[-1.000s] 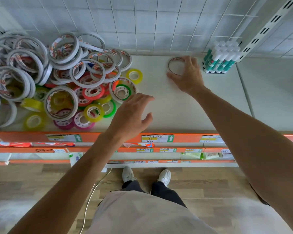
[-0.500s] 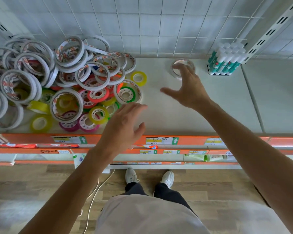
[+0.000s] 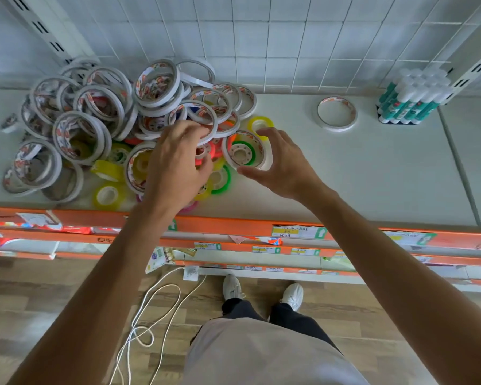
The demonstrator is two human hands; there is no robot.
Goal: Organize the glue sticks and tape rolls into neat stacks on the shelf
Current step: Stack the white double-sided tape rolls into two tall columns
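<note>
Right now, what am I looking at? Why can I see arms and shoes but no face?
The camera sits on a person's head, looking down, so you see their own arms and shoes. In front is a white shelf. On it lies a messy pile of tape rolls, one white tape ring set apart, and a block of glue sticks standing by the wall. The left hand reaches into the pile, fingers curled at a ring; whether it grips is unclear. The right hand is open beside a white roll, holding nothing.

The shelf (image 3: 372, 173) by the fingers (image 3: 264, 134) looks smooth, matt white. Tape rolls (image 3: 95, 126) under the fingertips look like shiny plastic and white paper. Floor (image 3: 39, 307) looks wooden.
</note>
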